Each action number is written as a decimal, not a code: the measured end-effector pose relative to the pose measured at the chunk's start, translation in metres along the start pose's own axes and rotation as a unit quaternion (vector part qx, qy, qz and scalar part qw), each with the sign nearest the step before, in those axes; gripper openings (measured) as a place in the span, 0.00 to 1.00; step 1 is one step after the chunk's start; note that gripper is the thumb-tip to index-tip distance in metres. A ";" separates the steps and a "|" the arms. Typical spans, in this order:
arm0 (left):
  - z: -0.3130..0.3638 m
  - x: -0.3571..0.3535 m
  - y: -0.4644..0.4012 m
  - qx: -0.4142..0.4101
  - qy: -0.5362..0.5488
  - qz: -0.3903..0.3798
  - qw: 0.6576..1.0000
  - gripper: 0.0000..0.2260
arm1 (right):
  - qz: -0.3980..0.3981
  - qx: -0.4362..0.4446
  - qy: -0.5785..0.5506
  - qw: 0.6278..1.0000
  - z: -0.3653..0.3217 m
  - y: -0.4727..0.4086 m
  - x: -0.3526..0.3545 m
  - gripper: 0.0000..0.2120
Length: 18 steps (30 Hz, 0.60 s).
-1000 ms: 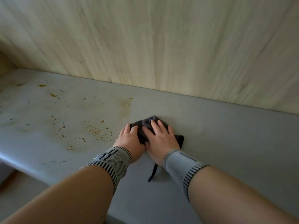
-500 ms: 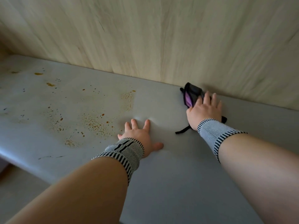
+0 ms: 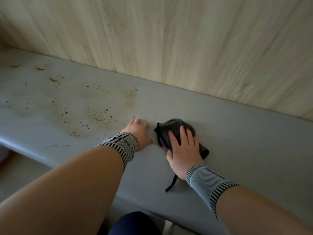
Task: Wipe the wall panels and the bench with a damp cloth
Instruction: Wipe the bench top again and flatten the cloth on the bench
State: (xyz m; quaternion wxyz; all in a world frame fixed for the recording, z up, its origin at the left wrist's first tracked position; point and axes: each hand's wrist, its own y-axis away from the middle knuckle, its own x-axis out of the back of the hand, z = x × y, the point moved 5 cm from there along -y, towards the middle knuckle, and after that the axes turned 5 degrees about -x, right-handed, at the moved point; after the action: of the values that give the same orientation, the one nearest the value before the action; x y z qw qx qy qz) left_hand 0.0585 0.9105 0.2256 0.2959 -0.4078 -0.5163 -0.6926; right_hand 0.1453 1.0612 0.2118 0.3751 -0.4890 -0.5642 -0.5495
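Observation:
A grey padded bench (image 3: 245, 143) runs across the view below pale wood-grain wall panels (image 3: 169, 44). A dark bunched cloth (image 3: 171, 128) with a purple patch lies on the bench near its middle. My right hand (image 3: 183, 150) presses flat on the cloth with straight, spread fingers. A dark strap of the cloth (image 3: 171, 184) trails towards the bench's front edge. Just left of the cloth, my left hand (image 3: 138, 133) rests flat on the bare bench. Both wrists wear striped knit bands.
Orange-brown spots and a dried stain ring (image 3: 94, 116) cover the bench's left half. The bench's rounded front edge (image 3: 25, 148) runs bottom left, with floor below it. A dark blue knee (image 3: 133, 223) shows at the bottom.
My right hand has drawn the cloth back from the wall edge towards the bench's middle, close to my left hand. The left hand stays flat on the bench.

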 end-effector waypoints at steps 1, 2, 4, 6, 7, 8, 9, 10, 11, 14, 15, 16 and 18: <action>-0.004 0.000 0.006 -0.009 -0.005 0.008 1.000 0.31 | -0.004 0.017 0.005 1.000 -0.010 0.007 -0.004 0.30; -0.010 0.000 0.013 -0.004 -0.007 0.016 1.000 0.30 | -0.010 0.035 0.007 0.999 -0.020 0.014 -0.008 0.31; -0.034 -0.005 0.028 0.040 -0.005 0.024 0.999 0.33 | -0.027 0.065 0.009 0.997 -0.038 0.020 -0.014 0.31; -0.064 -0.010 0.042 0.100 -0.013 0.016 0.995 0.40 | -0.041 0.082 0.009 0.996 -0.054 0.020 -0.016 0.30; -0.077 -0.014 0.048 0.119 -0.015 0.003 0.993 0.45 | -0.041 0.087 0.008 0.995 -0.060 0.019 -0.017 0.29; -0.088 -0.019 0.052 0.126 -0.012 -0.015 0.992 0.49 | -0.036 0.092 0.004 0.995 -0.065 0.018 -0.017 0.28; -0.094 -0.024 0.055 0.124 -0.003 -0.033 0.992 0.53 | -0.030 0.094 -0.001 0.995 -0.069 0.016 -0.017 0.27; -0.098 -0.028 0.057 0.117 0.004 -0.047 0.992 0.57 | -0.024 0.097 -0.003 0.995 -0.073 0.014 -0.018 0.26; -0.100 -0.030 0.057 0.110 0.006 -0.057 0.992 0.59 | -0.018 0.102 -0.002 0.995 -0.077 0.011 -0.019 0.26; -0.101 -0.029 0.055 0.098 -0.003 -0.073 0.992 0.63 | -0.008 0.127 0.018 0.992 -0.086 -0.007 -0.017 0.26; -0.101 -0.029 0.054 0.098 0.001 -0.078 0.992 0.63 | -0.007 0.132 0.023 0.991 -0.088 -0.016 -0.015 0.26; -0.100 -0.030 0.053 0.098 0.007 -0.080 0.992 0.63 | -0.006 0.132 0.026 0.991 -0.090 -0.026 -0.014 0.26; -0.101 -0.032 0.053 0.098 0.021 -0.074 0.992 0.63 | -0.006 0.121 0.028 0.992 -0.099 -0.046 -0.011 0.27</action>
State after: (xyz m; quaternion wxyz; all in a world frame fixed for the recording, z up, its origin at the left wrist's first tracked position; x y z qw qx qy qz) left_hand 0.0922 0.7979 0.2094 0.2932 -0.3225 -0.6041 -0.6672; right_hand 0.0927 0.9661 0.2012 0.4437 -0.4209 -0.6188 -0.4930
